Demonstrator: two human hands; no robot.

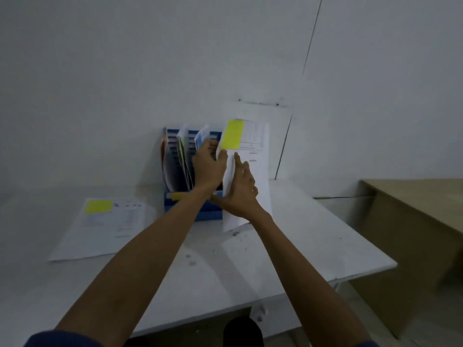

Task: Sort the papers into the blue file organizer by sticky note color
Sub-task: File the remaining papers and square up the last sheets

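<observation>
The blue file organizer (175,206) stands on the white table against the wall, with papers upright in its slots. My left hand (209,166) is at the organizer's right slots, its fingers curled on papers there, among them a sheet with a blue note (200,139). My right hand (240,189) holds an upright sheet (258,156) at the organizer's right end; that sheet bears a yellow sticky note (233,134). A second paper (105,229) with a yellow sticky note (99,206) lies flat on the table to the left.
The white table (300,246) ends at its right edge, beyond which a brown wooden desk (411,216) stands lower. A white wall rises right behind the organizer. Dark smudges mark the tabletop in front of the organizer.
</observation>
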